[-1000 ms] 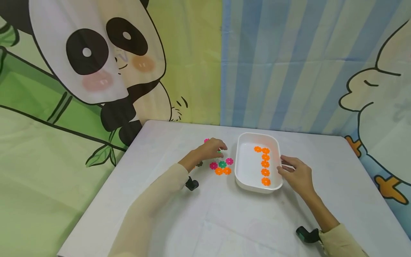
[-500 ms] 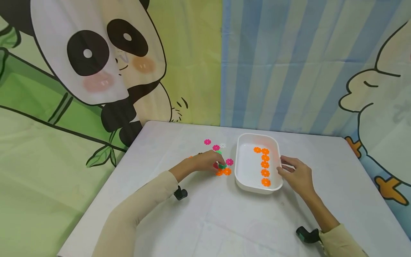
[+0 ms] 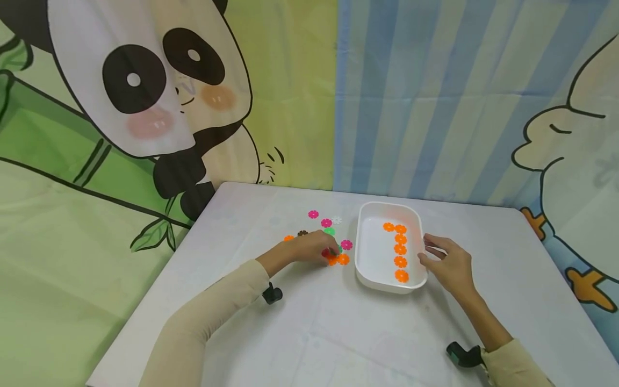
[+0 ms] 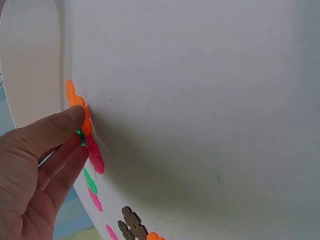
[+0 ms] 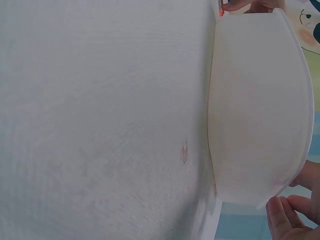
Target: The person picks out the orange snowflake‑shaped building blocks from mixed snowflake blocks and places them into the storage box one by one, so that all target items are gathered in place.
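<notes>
My left hand (image 3: 311, 247) is down at a cluster of flower-shaped plastic discs left of the white tray (image 3: 379, 287). Its thumb and fingers pinch a green disc (image 4: 82, 137), mostly hidden by the fingers. In the left wrist view the thumb overlaps an orange disc (image 4: 70, 92); a magenta disc (image 4: 95, 157) lies just beyond the fingertips. At the tray's right side, my right hand (image 3: 450, 263) grips the rim with thumb and fingertips. Inside the tray, several orange discs (image 3: 400, 249) form a column, with another disc (image 3: 389, 227) left of its top.
Behind the left hand lie magenta (image 3: 313, 214), white (image 3: 337, 220), green (image 3: 329, 231) and brown (image 3: 302, 234) discs. Another magenta disc (image 3: 346, 244) sits close to the tray's left wall. The white table (image 3: 348, 344) backs onto a printed curtain (image 3: 401, 107).
My left hand came back toward the near discs from farther up the cluster, then its fingers closed in around the green disc. The right hand has stayed at the tray's rim.
</notes>
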Demonstrator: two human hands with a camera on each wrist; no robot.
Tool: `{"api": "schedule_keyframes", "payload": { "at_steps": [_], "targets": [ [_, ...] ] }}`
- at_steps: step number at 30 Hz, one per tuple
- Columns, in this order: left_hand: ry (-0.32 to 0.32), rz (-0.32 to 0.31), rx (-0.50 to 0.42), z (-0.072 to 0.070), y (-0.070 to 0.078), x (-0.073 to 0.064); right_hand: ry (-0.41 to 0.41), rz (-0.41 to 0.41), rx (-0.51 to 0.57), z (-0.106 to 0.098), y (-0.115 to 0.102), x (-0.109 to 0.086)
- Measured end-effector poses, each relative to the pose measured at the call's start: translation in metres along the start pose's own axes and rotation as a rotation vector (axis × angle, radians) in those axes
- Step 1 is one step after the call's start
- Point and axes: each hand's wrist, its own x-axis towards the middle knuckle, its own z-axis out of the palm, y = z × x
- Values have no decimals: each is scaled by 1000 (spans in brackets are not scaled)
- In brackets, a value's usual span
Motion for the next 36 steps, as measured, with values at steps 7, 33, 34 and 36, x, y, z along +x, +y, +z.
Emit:
{"api": "schedule_keyframes", "payload": {
  "at_steps": [7,33,34,36],
  "targets": [
    [25,28,5,0,-2,2,7,12,-12,2,1,1],
    [-7,-21,47,3,4,4,7,0,-9,2,2,1],
    [-10,-28,47,3,4,5,6,2,-8,2,2,0],
    [-15,-39,54,5,3,5,4,8,-5,2,3,0]
  ]
}}
